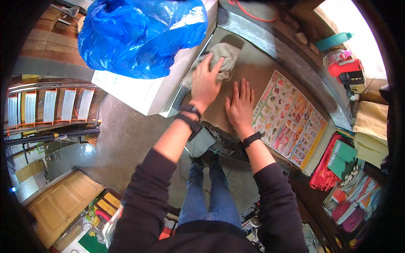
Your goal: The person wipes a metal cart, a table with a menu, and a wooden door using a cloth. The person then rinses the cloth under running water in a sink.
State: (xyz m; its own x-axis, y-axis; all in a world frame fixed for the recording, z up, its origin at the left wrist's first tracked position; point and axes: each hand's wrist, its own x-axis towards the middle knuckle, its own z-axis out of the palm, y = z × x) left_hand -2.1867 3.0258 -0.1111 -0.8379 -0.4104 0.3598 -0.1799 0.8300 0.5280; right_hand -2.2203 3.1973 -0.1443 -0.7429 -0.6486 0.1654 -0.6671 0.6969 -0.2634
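My left hand point(206, 84) presses down on a crumpled grey cloth point(229, 55), its fingers spread over the fabric. The cloth lies on a brown work surface point(218, 110), against the side of a white box point(129, 91). To the right, my right hand point(241, 109) rests palm down on the same surface, holding nothing. Just beside its fingers lies a printed flyer point(289, 118) with rows of food pictures. Both wrists carry black bands.
A blue plastic bag point(142, 38) covers the white box's top. Along the right stand a teal bottle point(333, 41), a red-and-black object point(345, 69), folded yellow cloth point(370, 118) and a green folder point(342, 159). A ladder point(50, 106) lies at left, above a wooden door panel point(66, 205).
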